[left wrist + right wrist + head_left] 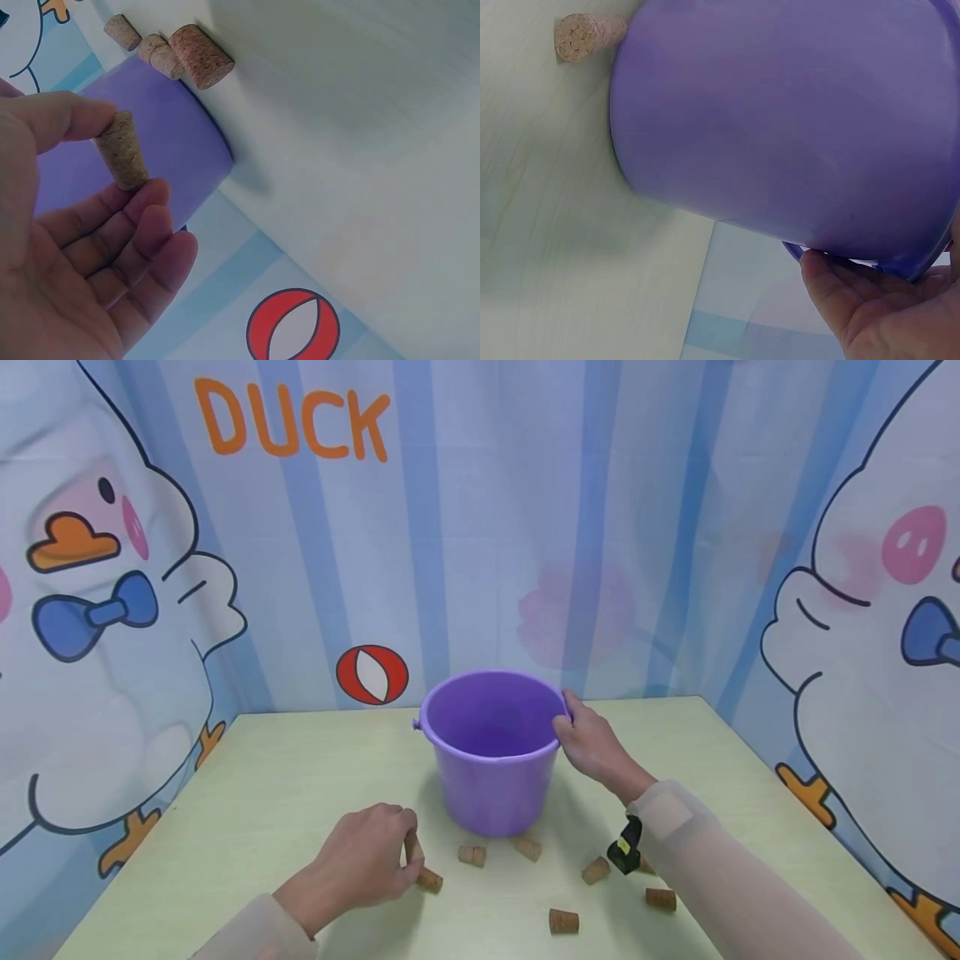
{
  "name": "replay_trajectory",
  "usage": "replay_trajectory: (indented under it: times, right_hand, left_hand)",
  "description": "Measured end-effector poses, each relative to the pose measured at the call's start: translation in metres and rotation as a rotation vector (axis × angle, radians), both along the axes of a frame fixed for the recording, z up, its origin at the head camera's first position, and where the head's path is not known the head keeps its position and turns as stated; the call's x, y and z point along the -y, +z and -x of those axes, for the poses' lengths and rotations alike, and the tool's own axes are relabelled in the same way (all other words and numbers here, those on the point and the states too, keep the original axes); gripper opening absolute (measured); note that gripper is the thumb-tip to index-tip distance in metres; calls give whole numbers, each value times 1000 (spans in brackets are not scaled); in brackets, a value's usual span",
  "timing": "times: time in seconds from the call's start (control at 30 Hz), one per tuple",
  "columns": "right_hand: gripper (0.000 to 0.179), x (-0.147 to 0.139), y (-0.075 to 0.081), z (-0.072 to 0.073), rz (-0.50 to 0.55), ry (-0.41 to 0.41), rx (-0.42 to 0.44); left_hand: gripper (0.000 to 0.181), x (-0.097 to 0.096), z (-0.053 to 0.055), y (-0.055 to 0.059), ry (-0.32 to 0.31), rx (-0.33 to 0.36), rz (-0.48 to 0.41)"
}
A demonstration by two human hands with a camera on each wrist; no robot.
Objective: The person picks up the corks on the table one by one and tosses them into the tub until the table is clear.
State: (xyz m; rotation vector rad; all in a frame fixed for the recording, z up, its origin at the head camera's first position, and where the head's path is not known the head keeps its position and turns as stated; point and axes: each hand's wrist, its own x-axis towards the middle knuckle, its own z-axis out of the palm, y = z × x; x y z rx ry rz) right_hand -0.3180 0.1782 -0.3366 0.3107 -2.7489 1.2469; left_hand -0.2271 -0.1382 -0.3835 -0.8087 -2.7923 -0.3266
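A purple bucket (495, 793) stands upright near the back of the table. At its right rim, my right hand (597, 745) grips the edge; the right wrist view shows the fingers (832, 289) at the rim and handle. My left hand (365, 857) is to the front left of the bucket and pinches a cork (124, 154) between thumb and fingertips, above the table. Just beyond that hand lies a dark cork (430, 880). Two paler corks, one left (472, 856) and one right (528, 847), rest by the bucket's base.
More corks lie to the front right: a pale cork (596, 870), a brown cork (564, 921) and a dark cork (661, 899) close to the right sleeve (720, 868). Behind the pale green table (300, 760) hangs a curtain (480, 527) printed with ducks.
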Motion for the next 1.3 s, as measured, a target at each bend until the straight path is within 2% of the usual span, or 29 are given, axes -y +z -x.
replay_trajectory:
  times: [0.47,0.73,1.3]
  right_hand:
    - [67,0,-1,1,-3,1,3]
    - [68,0,-1,0,1,1,6]
    - [66,1,0,1,2,5,-3]
  left_hand:
    - [21,-3,1,10,16,-84,-49]
    - [24,-6,4,17,32,-65,-70]
    - [20,-7,3,28,-23,-196,-183]
